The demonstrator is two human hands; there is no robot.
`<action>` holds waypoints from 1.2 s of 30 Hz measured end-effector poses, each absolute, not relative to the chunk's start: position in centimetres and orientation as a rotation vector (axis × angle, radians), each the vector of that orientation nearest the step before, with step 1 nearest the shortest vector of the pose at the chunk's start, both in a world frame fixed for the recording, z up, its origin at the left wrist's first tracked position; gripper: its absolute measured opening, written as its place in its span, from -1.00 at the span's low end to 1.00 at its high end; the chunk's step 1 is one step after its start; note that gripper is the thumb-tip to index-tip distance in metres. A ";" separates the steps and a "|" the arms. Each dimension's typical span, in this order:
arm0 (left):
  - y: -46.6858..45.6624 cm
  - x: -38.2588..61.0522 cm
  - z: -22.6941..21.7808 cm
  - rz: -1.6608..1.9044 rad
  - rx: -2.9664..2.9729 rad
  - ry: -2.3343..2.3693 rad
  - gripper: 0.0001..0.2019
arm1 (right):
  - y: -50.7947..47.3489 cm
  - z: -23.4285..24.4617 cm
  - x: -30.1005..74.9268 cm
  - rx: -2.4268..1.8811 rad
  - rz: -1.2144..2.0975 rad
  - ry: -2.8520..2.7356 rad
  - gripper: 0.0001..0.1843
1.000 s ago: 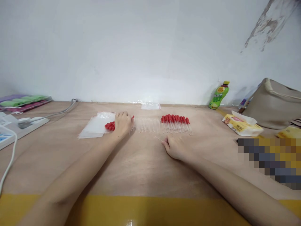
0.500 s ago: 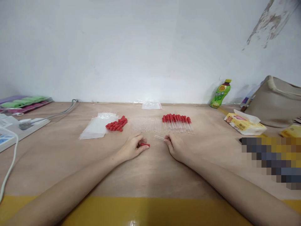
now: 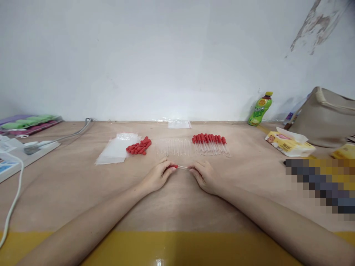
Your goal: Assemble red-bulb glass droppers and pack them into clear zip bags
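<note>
My left hand point(image 3: 158, 175) pinches a small red rubber bulb point(image 3: 174, 166) at the table's middle. My right hand point(image 3: 204, 175) pinches a thin clear glass tube point(image 3: 183, 167), and the tube's end meets the bulb between the two hands. Behind them lie a pile of loose red bulbs point(image 3: 139, 146), a row of bare clear tubes point(image 3: 173, 147) and a row of tubes with red bulbs fitted point(image 3: 209, 143).
Clear plastic bags point(image 3: 115, 149) lie left of the bulbs, another bag point(image 3: 179, 124) by the wall. A power strip with cables point(image 3: 30, 147) is at the left. A green bottle point(image 3: 259, 109), tissue pack point(image 3: 288, 144) and beige bag point(image 3: 327, 118) stand at the right.
My left hand left the pile of bulbs with one bulb and came to the middle. The bulb and the tube in my right hand have been brought together.
</note>
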State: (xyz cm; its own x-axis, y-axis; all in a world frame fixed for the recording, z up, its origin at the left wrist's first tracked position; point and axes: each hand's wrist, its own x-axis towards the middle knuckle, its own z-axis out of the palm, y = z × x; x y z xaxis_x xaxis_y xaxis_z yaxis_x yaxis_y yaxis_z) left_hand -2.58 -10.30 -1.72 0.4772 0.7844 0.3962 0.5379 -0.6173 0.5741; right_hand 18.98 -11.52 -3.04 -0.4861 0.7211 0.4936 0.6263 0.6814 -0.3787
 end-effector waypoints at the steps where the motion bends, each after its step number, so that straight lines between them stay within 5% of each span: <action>1: -10.3 -2.6 -1.7 0.911 2.340 1.101 -0.81 | -11.5 -3.0 19.0 -1.038 0.186 -2.263 -0.78; 12: -10.8 -2.7 -2.3 0.779 2.156 1.036 -0.79 | -10.9 -2.4 19.2 -1.035 0.279 -2.356 -0.78; 21: -10.9 -2.6 -2.1 0.806 2.266 1.148 -0.78 | -10.9 -3.1 19.0 -0.985 -0.286 -2.397 -0.76; 28: -10.5 -2.8 -2.3 0.858 2.260 1.147 -0.79 | -10.5 -3.1 19.4 -0.885 0.124 -2.259 -0.87; 36: -10.7 -2.8 -2.5 0.849 2.327 1.112 -0.80 | -10.8 -3.4 18.6 -0.844 0.071 -2.245 -0.83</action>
State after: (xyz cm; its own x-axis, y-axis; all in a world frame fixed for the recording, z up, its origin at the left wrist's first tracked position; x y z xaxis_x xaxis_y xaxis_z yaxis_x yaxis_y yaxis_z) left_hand -2.76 -10.73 -2.53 0.4926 0.7998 0.3429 0.5413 -0.5902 0.5989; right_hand 18.65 -10.76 -3.39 -0.5219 0.5919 0.6143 0.5518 0.7834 -0.2860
